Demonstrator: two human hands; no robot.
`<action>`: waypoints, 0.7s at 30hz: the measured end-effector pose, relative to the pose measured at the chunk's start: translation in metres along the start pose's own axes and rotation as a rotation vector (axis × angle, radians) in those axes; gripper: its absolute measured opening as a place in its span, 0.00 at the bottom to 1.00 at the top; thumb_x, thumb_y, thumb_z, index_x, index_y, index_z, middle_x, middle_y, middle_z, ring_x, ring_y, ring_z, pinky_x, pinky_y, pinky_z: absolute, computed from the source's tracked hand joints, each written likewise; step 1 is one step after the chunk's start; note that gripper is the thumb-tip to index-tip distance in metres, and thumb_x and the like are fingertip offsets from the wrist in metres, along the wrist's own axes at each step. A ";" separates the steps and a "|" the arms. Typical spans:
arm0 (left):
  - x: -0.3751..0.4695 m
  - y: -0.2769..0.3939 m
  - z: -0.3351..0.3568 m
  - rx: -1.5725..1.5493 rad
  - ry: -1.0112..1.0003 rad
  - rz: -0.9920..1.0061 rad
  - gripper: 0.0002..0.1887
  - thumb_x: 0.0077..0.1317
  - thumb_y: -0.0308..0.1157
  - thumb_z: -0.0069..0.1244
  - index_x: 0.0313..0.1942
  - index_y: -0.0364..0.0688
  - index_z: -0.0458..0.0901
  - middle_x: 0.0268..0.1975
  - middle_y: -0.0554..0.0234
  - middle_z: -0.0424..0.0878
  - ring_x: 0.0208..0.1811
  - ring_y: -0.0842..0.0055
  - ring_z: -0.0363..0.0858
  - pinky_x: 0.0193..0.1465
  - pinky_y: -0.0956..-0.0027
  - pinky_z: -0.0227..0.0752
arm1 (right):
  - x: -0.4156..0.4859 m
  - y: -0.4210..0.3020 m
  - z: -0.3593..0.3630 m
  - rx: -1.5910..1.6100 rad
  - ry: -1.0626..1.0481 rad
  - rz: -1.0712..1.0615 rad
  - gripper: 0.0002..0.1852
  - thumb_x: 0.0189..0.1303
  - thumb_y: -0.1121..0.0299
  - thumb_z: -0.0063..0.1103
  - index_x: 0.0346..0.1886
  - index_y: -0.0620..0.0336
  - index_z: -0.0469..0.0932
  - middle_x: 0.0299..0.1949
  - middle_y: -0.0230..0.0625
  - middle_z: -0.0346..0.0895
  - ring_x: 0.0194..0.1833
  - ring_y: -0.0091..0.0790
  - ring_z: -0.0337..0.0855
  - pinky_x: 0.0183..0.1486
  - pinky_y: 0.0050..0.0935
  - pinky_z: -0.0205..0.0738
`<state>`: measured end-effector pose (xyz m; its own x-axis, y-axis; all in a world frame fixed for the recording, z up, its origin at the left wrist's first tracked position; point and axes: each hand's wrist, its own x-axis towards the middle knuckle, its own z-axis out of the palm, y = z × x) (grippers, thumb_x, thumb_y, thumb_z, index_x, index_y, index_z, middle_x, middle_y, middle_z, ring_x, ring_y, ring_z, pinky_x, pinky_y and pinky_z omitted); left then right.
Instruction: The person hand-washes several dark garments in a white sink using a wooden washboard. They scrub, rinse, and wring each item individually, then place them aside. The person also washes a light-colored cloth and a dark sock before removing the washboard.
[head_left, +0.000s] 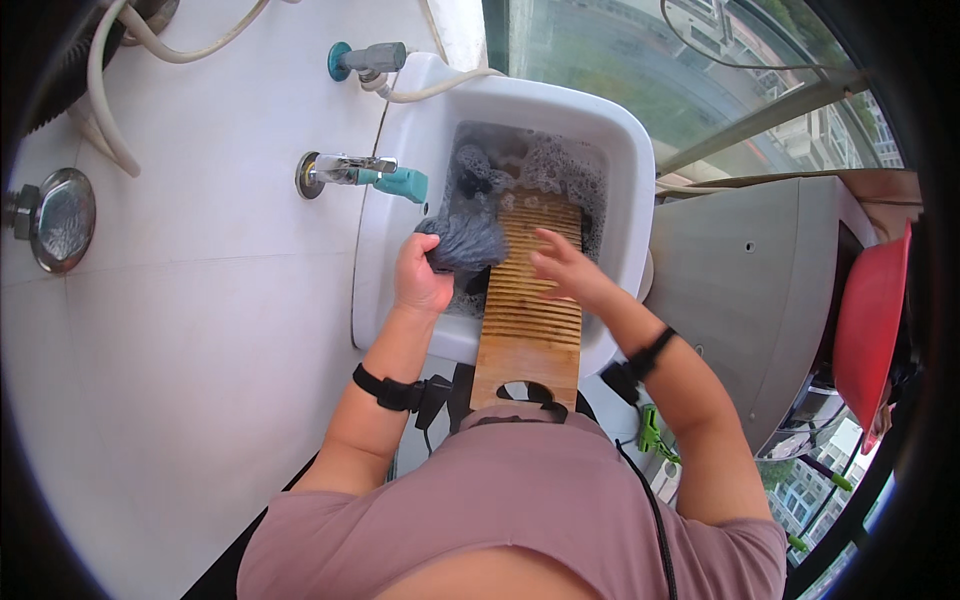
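My left hand grips a wet grey-blue cloth over the near left part of a white sink. A ribbed wooden washboard slants from the soapy water over the sink's near rim, its cut-out end against my body. Above the ridges, my right hand has its fingers spread and holds nothing. Dark fabric lies partly under the suds; its shape is hidden.
A chrome faucet with a teal nozzle juts from the left wall. Above it is a valve with a pale hose. At right stand a grey appliance and a red basin, below a window.
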<state>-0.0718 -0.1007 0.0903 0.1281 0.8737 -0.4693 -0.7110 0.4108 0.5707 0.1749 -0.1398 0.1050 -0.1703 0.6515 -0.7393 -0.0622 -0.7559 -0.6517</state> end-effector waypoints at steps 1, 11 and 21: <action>-0.010 0.007 0.013 -0.046 -0.148 0.028 0.15 0.63 0.35 0.47 0.44 0.35 0.80 0.47 0.53 0.85 0.52 0.62 0.82 0.64 0.54 0.70 | 0.018 0.004 0.016 0.202 -0.060 0.061 0.36 0.70 0.44 0.56 0.76 0.45 0.59 0.71 0.45 0.65 0.68 0.45 0.70 0.60 0.52 0.75; 0.021 -0.042 0.010 0.018 0.300 -0.255 0.25 0.71 0.56 0.49 0.51 0.43 0.80 0.51 0.58 0.85 0.55 0.65 0.81 0.63 0.57 0.69 | 0.071 -0.003 0.025 0.274 0.089 -0.513 0.16 0.66 0.70 0.62 0.57 0.55 0.76 0.54 0.38 0.78 0.54 0.38 0.79 0.59 0.39 0.75; 0.074 -0.140 -0.019 -0.146 0.220 -0.492 0.20 0.71 0.54 0.51 0.47 0.47 0.83 0.48 0.60 0.85 0.50 0.63 0.81 0.57 0.54 0.75 | 0.070 0.031 0.033 -0.742 0.368 -0.602 0.22 0.64 0.58 0.61 0.58 0.57 0.75 0.45 0.56 0.77 0.45 0.65 0.79 0.48 0.51 0.75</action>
<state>0.0235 -0.0985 -0.0371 0.3332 0.5064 -0.7953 -0.6940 0.7027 0.1567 0.1283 -0.1196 0.0387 0.0085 0.9838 -0.1792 0.6083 -0.1473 -0.7799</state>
